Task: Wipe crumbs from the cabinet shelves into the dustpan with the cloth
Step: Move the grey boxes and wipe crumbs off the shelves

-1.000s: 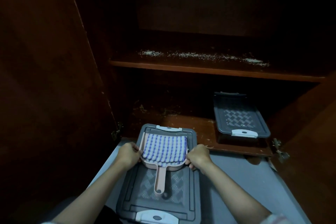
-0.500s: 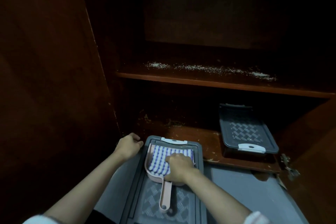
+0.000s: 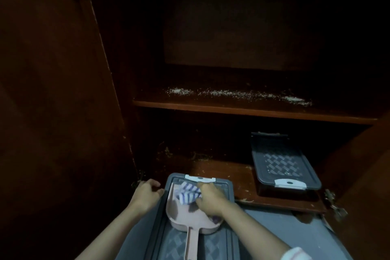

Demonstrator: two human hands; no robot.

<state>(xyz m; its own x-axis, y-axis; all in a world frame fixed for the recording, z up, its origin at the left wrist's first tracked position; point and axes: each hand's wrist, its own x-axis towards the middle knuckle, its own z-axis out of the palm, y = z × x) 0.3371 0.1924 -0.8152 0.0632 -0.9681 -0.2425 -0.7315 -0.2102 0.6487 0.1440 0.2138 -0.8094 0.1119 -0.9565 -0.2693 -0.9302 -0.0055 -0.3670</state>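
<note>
A pink dustpan (image 3: 185, 217) lies on the lid of a grey box (image 3: 229, 238) on the floor in front of the open cabinet. Over the pan, my right hand (image 3: 211, 198) grips a bunched blue-and-white checked cloth (image 3: 187, 192). My left hand (image 3: 146, 193) rests with curled fingers at the box's left rim, holding nothing that I can see. Pale crumbs (image 3: 238, 94) lie in a line across the middle shelf (image 3: 253, 112). More specks (image 3: 200, 157) are scattered on the bottom shelf.
A second grey lidded box (image 3: 282, 164) stands on the right of the bottom shelf (image 3: 236, 177). The left cabinet door (image 3: 59, 91) stands open beside my left arm, and the right door (image 3: 367, 164) is open too. The cabinet's upper part is dark.
My right hand moved from the dustpan's side onto the flat cloth and bunched it up. My left hand let go of the dustpan and shifted left to the box's rim. The view tilted up.
</note>
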